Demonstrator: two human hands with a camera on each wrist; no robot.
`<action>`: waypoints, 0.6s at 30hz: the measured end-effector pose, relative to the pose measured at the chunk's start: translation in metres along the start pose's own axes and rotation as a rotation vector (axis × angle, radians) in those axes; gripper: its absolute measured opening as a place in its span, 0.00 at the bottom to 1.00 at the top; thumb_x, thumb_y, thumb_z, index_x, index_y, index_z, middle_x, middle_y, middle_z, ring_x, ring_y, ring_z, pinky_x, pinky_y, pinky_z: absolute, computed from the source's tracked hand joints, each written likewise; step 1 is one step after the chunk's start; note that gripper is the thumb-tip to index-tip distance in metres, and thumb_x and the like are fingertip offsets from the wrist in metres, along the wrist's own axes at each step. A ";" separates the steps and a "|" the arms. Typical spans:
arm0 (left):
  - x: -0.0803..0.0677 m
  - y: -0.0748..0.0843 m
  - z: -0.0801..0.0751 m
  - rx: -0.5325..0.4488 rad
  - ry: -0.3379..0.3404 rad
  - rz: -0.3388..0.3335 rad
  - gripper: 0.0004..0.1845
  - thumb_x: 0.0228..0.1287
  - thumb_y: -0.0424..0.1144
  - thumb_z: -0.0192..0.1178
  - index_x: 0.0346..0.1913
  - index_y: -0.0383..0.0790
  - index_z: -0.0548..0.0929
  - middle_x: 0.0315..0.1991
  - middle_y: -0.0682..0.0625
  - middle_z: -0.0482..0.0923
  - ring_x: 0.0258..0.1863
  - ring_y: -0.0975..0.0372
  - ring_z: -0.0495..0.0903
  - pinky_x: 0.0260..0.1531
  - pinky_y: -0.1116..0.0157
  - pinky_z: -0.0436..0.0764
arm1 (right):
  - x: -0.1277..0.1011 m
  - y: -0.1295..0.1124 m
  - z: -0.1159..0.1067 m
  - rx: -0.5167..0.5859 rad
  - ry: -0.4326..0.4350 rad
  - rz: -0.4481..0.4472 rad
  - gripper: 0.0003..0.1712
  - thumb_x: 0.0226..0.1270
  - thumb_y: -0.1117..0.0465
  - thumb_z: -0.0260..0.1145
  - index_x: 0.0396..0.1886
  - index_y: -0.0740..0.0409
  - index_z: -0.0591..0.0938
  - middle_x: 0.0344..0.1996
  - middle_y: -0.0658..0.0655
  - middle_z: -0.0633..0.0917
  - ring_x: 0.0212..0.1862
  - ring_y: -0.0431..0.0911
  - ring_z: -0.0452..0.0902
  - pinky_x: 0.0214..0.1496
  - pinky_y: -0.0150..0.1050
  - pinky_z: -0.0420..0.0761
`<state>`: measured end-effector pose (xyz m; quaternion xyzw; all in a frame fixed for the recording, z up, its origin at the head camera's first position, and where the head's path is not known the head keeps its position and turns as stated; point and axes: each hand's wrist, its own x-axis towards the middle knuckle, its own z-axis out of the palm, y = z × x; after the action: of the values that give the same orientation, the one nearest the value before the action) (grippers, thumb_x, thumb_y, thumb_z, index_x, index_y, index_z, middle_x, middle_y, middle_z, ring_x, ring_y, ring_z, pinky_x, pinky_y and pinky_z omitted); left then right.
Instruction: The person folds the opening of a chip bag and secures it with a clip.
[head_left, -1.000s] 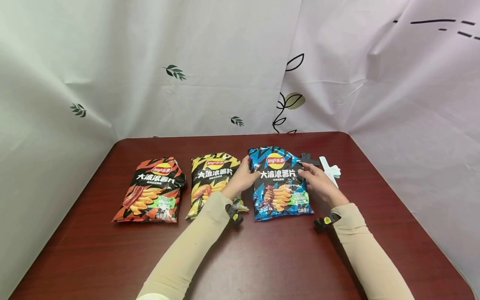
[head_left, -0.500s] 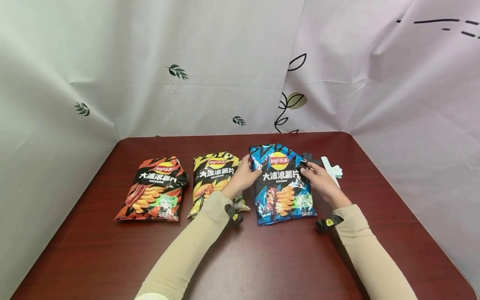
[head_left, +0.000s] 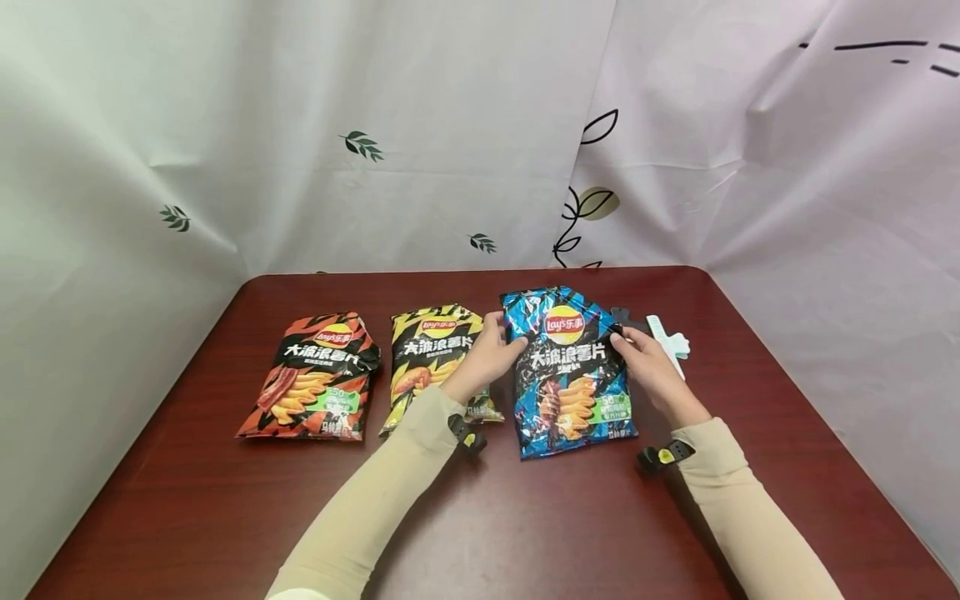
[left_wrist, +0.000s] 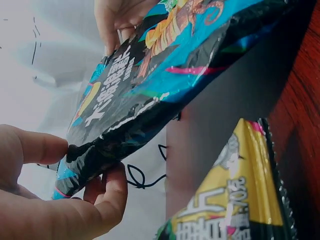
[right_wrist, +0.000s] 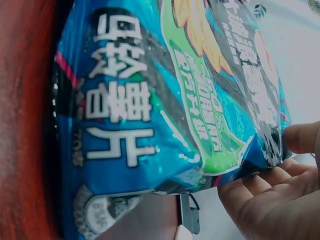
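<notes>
Between my two hands is a blue Lay's chip bag [head_left: 570,375], front side up, its upper right corner slanting and folded. My left hand [head_left: 483,358] pinches its left edge, thumb on the front and fingers underneath, as the left wrist view shows. On the opposite edge my right hand [head_left: 656,371] grips the same way, with the fingers [right_wrist: 275,177] curled under the bag in the right wrist view. The bag's upper part is raised off the table. A yellow chip bag [head_left: 438,340] lies just left, partly hidden by my left hand and forearm.
Farther left on the dark red table [head_left: 225,500] lies a red chip bag [head_left: 315,379]. Behind my right hand are a white clip [head_left: 670,342] and a partly hidden black clip-like object [head_left: 626,318]. A pale curtain [head_left: 450,150] closes off the back and sides.
The blue bag's lower edge has come slightly toward me while its top has risen a little, both hands keeping their hold. The whole scene has shifted slightly right in the head view.
</notes>
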<state>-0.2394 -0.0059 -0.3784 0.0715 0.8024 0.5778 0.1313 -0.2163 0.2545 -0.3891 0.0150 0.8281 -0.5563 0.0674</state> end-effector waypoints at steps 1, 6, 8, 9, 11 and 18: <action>-0.001 0.000 0.000 0.001 -0.003 0.001 0.39 0.71 0.43 0.52 0.75 0.40 0.44 0.75 0.36 0.48 0.74 0.48 0.53 0.69 0.51 0.61 | -0.001 -0.001 0.000 0.001 0.000 0.000 0.37 0.76 0.43 0.45 0.72 0.67 0.58 0.63 0.71 0.70 0.55 0.46 0.73 0.59 0.44 0.74; -0.004 0.001 -0.002 0.030 -0.009 0.007 0.40 0.71 0.45 0.52 0.76 0.40 0.42 0.76 0.37 0.44 0.75 0.49 0.50 0.70 0.52 0.59 | -0.005 -0.004 0.000 0.006 -0.004 -0.006 0.38 0.76 0.43 0.45 0.73 0.66 0.58 0.63 0.70 0.70 0.50 0.39 0.74 0.50 0.34 0.77; -0.005 0.002 -0.003 0.040 -0.010 0.009 0.40 0.71 0.46 0.52 0.76 0.39 0.41 0.76 0.37 0.44 0.75 0.49 0.51 0.69 0.51 0.60 | -0.005 -0.005 0.000 0.011 -0.003 -0.012 0.38 0.76 0.43 0.45 0.72 0.66 0.58 0.62 0.70 0.71 0.48 0.38 0.75 0.48 0.33 0.79; -0.006 0.002 -0.004 0.044 -0.011 0.012 0.41 0.71 0.46 0.52 0.76 0.39 0.41 0.76 0.37 0.45 0.74 0.48 0.52 0.69 0.51 0.60 | -0.005 -0.005 0.000 0.013 -0.003 -0.012 0.38 0.76 0.42 0.45 0.72 0.66 0.58 0.62 0.70 0.71 0.49 0.39 0.76 0.47 0.33 0.79; -0.007 0.002 -0.005 0.052 -0.016 0.009 0.41 0.71 0.46 0.52 0.76 0.40 0.41 0.76 0.37 0.45 0.74 0.48 0.52 0.69 0.50 0.60 | -0.005 -0.006 0.001 0.017 0.001 -0.012 0.38 0.76 0.42 0.45 0.72 0.66 0.59 0.62 0.70 0.71 0.47 0.37 0.76 0.46 0.32 0.79; -0.015 0.005 -0.010 0.075 -0.027 0.035 0.42 0.71 0.47 0.52 0.76 0.40 0.39 0.76 0.37 0.44 0.75 0.49 0.51 0.69 0.50 0.59 | -0.008 -0.011 0.005 0.024 0.016 -0.021 0.35 0.76 0.42 0.45 0.66 0.68 0.65 0.57 0.69 0.74 0.41 0.33 0.77 0.43 0.30 0.79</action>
<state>-0.2281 -0.0174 -0.3690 0.0983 0.8201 0.5487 0.1293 -0.2092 0.2461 -0.3802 0.0116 0.8220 -0.5667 0.0549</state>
